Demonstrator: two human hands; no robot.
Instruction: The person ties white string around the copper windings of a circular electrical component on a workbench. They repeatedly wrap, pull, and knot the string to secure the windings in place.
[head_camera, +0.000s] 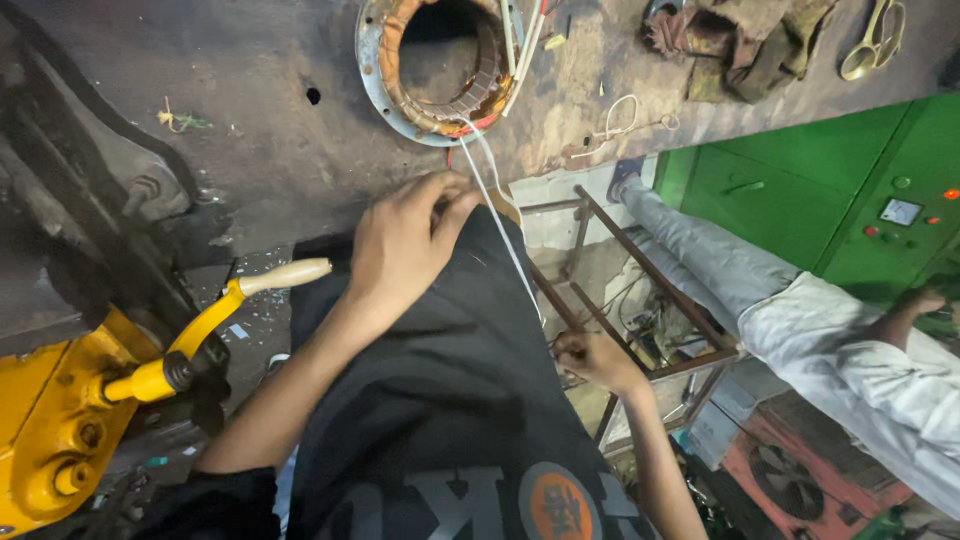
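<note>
A round motor stator (440, 65) with copper windings lies on the dark, dirty workbench (250, 90). A white string (500, 215) runs from its near rim down toward me. My left hand (405, 245) rests at the bench's front edge, fingers pinched around the string just below the stator. My right hand (595, 358) is lower, off the bench beside my black shirt, closed on the string's far end and holding it taut.
A yellow machine with a pale-handled lever (215, 310) stands at left. Rags (745, 40) and brass scissors (875, 40) lie at the bench's back right. Another person in light clothes (800, 300) stands by a green control cabinet (850, 190). A rusty metal frame (640, 300) stands below.
</note>
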